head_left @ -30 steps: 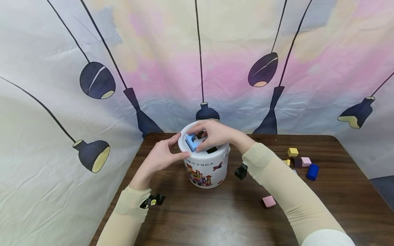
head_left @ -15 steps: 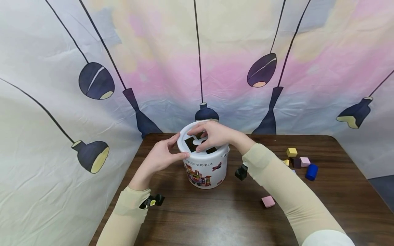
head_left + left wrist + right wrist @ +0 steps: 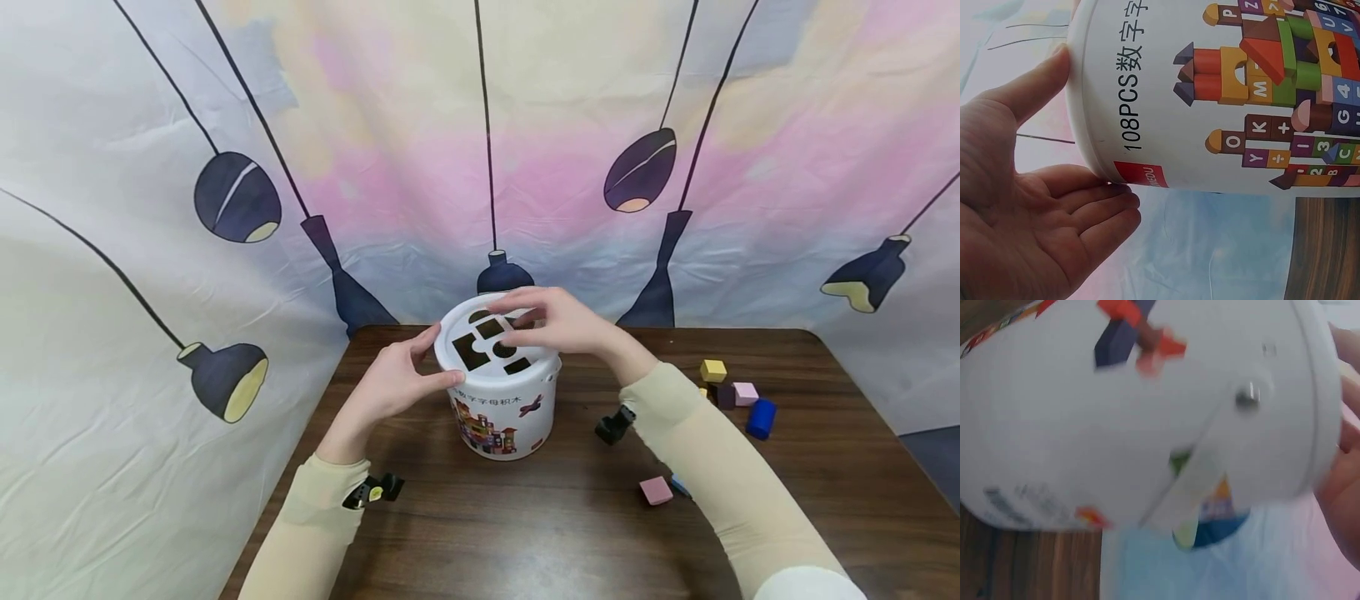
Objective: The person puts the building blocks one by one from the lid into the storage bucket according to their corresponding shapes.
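A white toy-block bucket [image 3: 504, 421] with printed blocks on its side stands upright on the table. Its white lid [image 3: 450, 354] has several dark shaped holes. My left hand [image 3: 393, 379] rests on the left of the rim, thumb at the front and fingers farther back, all fairly straight. In the left wrist view, the thumb of my left hand [image 3: 1035, 206] touches the rim and the other fingers lie beside it. Over the right part of the lid, my right hand [image 3: 558, 321] hovers with loosely bent fingers and holds nothing. The right wrist view is blurred.
A pink block [image 3: 656, 491] lies right of the bucket, with a blue block [image 3: 679, 485] partly under the right sleeve. Farther right sit a yellow block [image 3: 713, 371], a dark block [image 3: 724, 396], another pink block [image 3: 745, 393] and a blue cylinder [image 3: 761, 418]. A patterned cloth hangs behind.
The light blue notched block in my right hand's fingers went out of sight at the matching hole in the lid. My right hand has since lifted and shifted right. The left hand stays put.
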Motion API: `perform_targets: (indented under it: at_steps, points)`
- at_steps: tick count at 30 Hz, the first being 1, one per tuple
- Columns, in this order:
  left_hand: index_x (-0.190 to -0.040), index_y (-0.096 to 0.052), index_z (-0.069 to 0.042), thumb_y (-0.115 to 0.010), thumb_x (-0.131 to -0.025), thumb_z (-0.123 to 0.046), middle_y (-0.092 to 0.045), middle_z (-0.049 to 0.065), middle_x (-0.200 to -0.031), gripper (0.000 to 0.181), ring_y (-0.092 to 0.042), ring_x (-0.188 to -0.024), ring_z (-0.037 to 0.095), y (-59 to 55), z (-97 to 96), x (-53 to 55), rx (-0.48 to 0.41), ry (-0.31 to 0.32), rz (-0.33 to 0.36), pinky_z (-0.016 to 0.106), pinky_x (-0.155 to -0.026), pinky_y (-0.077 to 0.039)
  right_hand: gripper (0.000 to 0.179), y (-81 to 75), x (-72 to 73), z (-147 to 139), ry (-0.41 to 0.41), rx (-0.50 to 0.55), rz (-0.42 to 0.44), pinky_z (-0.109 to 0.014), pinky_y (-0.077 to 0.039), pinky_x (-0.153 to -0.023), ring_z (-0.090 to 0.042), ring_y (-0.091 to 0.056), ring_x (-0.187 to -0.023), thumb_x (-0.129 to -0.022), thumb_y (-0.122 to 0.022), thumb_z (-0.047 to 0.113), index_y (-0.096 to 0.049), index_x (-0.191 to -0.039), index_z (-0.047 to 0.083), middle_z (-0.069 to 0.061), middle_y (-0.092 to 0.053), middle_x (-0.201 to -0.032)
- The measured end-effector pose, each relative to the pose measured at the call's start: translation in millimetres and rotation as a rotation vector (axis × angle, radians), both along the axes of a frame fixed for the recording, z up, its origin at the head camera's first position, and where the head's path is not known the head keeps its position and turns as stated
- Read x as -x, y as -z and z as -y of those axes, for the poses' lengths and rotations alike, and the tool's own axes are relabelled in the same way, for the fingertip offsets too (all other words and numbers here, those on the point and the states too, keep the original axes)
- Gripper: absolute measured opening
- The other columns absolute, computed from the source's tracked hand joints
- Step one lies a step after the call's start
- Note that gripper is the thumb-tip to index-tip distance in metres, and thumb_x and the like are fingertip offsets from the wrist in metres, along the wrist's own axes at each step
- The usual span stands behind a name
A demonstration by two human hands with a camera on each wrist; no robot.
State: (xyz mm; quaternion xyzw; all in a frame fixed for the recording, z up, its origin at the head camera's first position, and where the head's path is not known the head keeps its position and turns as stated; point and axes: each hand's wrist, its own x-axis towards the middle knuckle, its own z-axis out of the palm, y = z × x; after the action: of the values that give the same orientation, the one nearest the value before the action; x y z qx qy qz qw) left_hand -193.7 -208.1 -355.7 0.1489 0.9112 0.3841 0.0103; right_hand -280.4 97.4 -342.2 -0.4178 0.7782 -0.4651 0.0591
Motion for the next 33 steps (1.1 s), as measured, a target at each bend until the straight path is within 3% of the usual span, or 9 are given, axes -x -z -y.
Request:
perform_targets:
  at_steps: [5,8,14,21,28,31,33]
  points:
    - [-0.166,-0.038,-0.009,-0.087,-0.088,-0.052,-0.04,0.009,-0.168,0.102,-0.046,-0.149,0.035,0.0,-2.7,1.2,-0.006,-0.003,-0.012,0.055,-0.118,-0.042,0.044,14.8,-4.3,-51.5,0.147,0.153,0.011,-0.04,-0.056,-0.104,-0.032,-0.068,-0.124,-0.099,-0.079,0.013,-0.071,-0.142,0.005,-0.012,-0.066,-0.144]
    - [-0.166,-0.039,-0.008,-0.088,-0.088,-0.051,-0.041,0.009,-0.167,0.101,-0.046,-0.149,0.035,1.5,-3.0,2.1,-0.004,-0.007,-0.017,0.055,-0.118,-0.042,0.042,26.1,-10.3,-86.7,0.254,0.158,0.031,-0.032,-0.056,-0.101,-0.025,-0.066,-0.128,-0.102,-0.077,0.017,-0.07,-0.143,0.009,-0.01,-0.066,-0.144]
    - [-0.166,-0.039,-0.009,-0.088,-0.088,-0.053,-0.042,0.008,-0.167,0.102,-0.047,-0.149,0.034,5.0,-2.3,0.8,-0.002,-0.017,-0.009,0.055,-0.118,-0.042,0.046,59.4,-32.2,-164.5,0.474,0.027,0.124,-0.018,-0.053,-0.093,-0.005,-0.063,-0.123,-0.108,-0.069,0.033,-0.065,-0.15,0.015,-0.01,-0.065,-0.146]
    - [-0.165,-0.039,-0.007,-0.087,-0.088,-0.052,-0.042,0.01,-0.167,0.101,-0.048,-0.148,0.036,4.5,-2.0,-2.1,0.001,-0.014,-0.024,0.056,-0.117,-0.043,0.06,107.9,-58.8,-255.3,0.681,-0.137,0.198,-0.012,-0.05,-0.084,0.015,-0.057,-0.105,-0.109,-0.064,0.041,-0.056,-0.155,0.004,-0.026,-0.059,-0.149]
    - [-0.166,-0.039,-0.008,-0.087,-0.089,-0.051,-0.042,0.009,-0.167,0.1,-0.049,-0.147,0.035,4.5,-0.5,-1.3,-0.003,-0.017,-0.027,0.057,-0.116,-0.044,0.073,145.9,-77.1,-313.1,0.804,-0.193,0.283,-0.01,-0.05,-0.075,0.022,-0.049,-0.096,-0.106,-0.068,0.043,-0.048,-0.157,-0.005,-0.036,-0.052,-0.151]
    - [-0.166,-0.039,-0.009,-0.087,-0.089,-0.051,-0.041,0.008,-0.167,0.1,-0.048,-0.148,0.035,3.8,-0.7,-0.2,-0.009,-0.012,-0.03,0.056,-0.116,-0.044,0.076,154.5,-81.7,-323.7,0.832,-0.229,0.301,-0.031,-0.059,-0.087,-0.005,-0.065,-0.11,-0.106,-0.068,0.044,-0.045,-0.158,-0.006,-0.038,-0.049,-0.152]
    - [-0.166,-0.039,-0.009,-0.087,-0.089,-0.05,-0.041,0.008,-0.167,0.099,-0.048,-0.148,0.035,3.3,-1.2,0.1,-0.013,-0.009,-0.03,0.056,-0.116,-0.044,0.078,157.7,-83.8,-327.0,0.847,-0.247,0.308,-0.045,-0.06,-0.091,-0.031,-0.064,-0.122,-0.106,-0.068,0.045,-0.042,-0.159,-0.006,-0.039,-0.047,-0.153]
